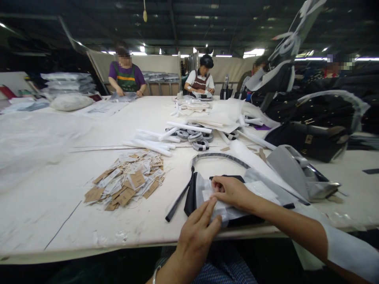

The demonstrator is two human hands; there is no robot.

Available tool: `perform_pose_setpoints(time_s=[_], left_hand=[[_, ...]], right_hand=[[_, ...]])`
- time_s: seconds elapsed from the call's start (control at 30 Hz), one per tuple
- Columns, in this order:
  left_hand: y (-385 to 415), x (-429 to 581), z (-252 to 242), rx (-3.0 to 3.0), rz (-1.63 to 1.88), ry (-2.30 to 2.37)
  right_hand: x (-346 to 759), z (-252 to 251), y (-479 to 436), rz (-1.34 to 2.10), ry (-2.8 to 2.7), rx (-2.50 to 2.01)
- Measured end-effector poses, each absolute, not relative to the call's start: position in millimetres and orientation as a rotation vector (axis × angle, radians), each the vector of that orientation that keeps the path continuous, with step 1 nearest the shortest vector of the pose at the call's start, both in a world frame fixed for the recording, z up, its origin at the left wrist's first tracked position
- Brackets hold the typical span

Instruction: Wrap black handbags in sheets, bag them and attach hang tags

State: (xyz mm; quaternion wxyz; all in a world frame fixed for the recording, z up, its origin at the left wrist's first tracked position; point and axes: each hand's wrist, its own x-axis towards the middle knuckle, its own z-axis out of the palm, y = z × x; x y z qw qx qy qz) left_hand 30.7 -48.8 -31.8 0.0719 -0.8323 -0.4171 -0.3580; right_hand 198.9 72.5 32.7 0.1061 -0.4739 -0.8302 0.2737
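A black handbag (191, 195) lies flat near the table's front edge, with thin white wrapping paper (231, 213) spread over it. Its strap (219, 155), wrapped in clear film, arcs out behind and down to the left. My left hand (197, 232) comes up from below; its fingers are stretched out, fingertips lying on the paper. Just beyond them, my right hand (232, 191) has curled fingers, thumb and forefinger pinching at the paper. The underside of that pinch is partly hidden.
Left of the bag is a heap of brown and white hang tags (127, 181). White foam tubes (154, 142) and coiled grey straps (195, 136) lie behind. Another black handbag (308, 140) and a grey-covered piece (291, 169) stand right. Co-workers (127, 77) are across the table.
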Motion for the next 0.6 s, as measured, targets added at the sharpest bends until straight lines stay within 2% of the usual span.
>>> perform_pose_setpoints(time_s=[0.27,0.43,0.6], left_hand=[[-46,34,-36,-2.470,-0.980,-1.281],[-44,32,-37,-2.458,-0.946,-1.227],[-42,29,-35,-2.420,-0.978,-1.158]], right_hand=[[190,28,87,0.903,-2.367,-1.406],[204,40,78,0.737,-2.244,-1.393],[305,75,78,0.366,-1.990,-1.573]])
